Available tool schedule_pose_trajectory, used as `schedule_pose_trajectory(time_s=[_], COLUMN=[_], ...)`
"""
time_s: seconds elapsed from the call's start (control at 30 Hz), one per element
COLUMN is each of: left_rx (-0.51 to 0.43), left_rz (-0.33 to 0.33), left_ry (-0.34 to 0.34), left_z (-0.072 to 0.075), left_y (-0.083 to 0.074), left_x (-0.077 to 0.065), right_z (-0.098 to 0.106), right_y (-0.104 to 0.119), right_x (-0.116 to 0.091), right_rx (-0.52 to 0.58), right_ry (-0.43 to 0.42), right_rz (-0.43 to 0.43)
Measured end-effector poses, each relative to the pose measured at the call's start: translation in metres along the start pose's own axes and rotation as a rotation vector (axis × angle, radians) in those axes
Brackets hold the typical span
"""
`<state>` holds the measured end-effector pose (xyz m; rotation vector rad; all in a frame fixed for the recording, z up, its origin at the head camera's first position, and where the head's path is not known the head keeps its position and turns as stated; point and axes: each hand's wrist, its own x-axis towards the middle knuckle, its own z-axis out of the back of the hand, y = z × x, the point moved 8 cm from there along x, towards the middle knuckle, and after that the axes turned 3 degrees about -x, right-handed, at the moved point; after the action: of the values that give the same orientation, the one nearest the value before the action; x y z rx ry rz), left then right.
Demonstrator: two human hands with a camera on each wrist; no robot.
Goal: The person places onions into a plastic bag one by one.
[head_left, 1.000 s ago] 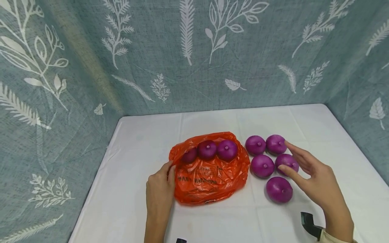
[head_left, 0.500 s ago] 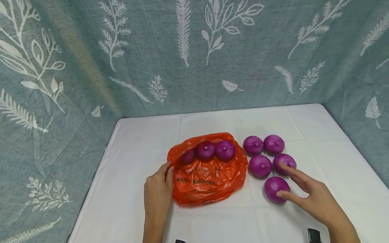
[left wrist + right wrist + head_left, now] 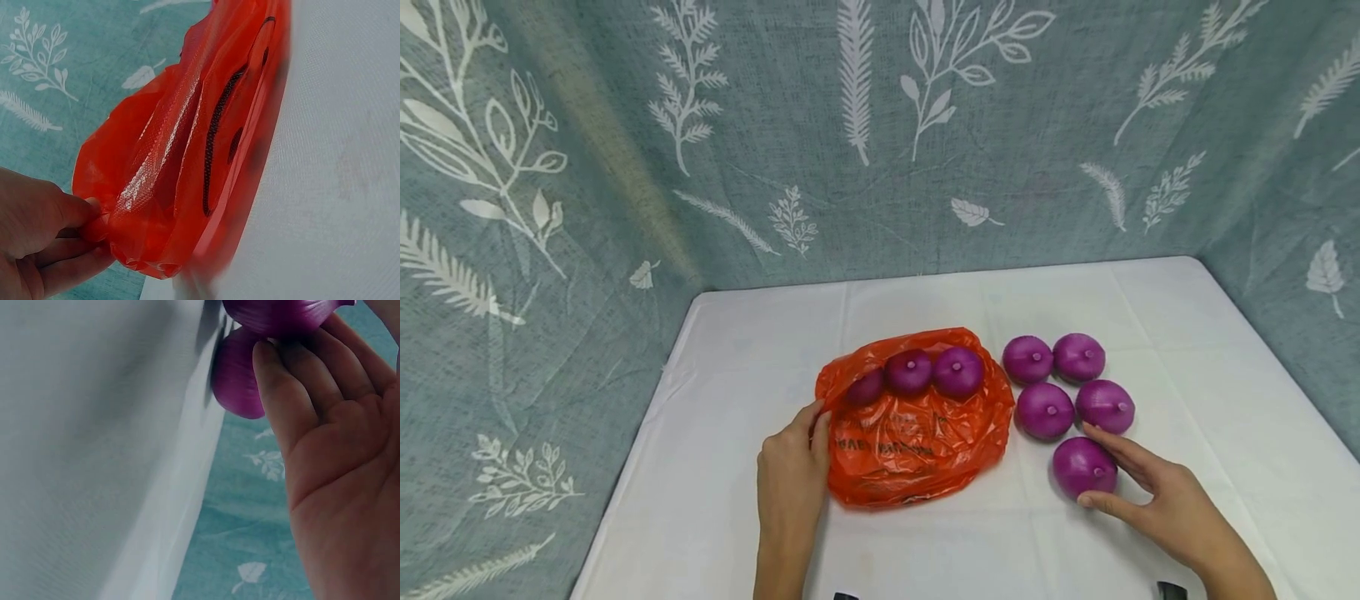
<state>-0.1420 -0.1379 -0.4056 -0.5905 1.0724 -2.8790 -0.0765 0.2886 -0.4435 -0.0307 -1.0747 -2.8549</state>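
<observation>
My left hand (image 3: 793, 471) pinches the left edge of a red plastic bag (image 3: 887, 454). The left wrist view shows thumb and fingers closed on a gathered bit of the thin bag (image 3: 156, 187). Three purple onions, one of them dimly behind the film (image 3: 910, 371), lie in the bag's mouth. At the right, my right hand (image 3: 1157, 496) has its thumb and fingers on either side of the nearest purple onion (image 3: 1084, 468). In the right wrist view the fingers (image 3: 287, 400) lie against that onion (image 3: 281, 315), with another onion (image 3: 237, 375) beyond.
Several more purple onions stand in two short rows between the bag and the right hand, among them one at the back (image 3: 1078, 357). All rest on a white-covered table (image 3: 760, 333). A blue-green leaf-patterned cloth (image 3: 820, 167) hangs behind and at both sides.
The right hand has moved down and left from the back onions to the nearest one, and its fingers have come around it. The left hand still holds the bag's edge.
</observation>
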Motion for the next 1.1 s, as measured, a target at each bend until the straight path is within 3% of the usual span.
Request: schedule_pose_trajectory(time_s=[0.63, 1.1], left_rx=[0.003, 0.008], left_rz=[0.009, -0.005], left_ry=[0.003, 0.008], left_z=[0.003, 0.003], left_y=[-0.001, -0.004], left_x=[-0.001, 0.000], right_z=[-0.008, -0.003], right_y=[0.006, 0.018], right_x=[-0.001, 0.003], right_rx=[0.055, -0.002], right_ry=[0.005, 0.004], right_rz=[0.055, 0.062])
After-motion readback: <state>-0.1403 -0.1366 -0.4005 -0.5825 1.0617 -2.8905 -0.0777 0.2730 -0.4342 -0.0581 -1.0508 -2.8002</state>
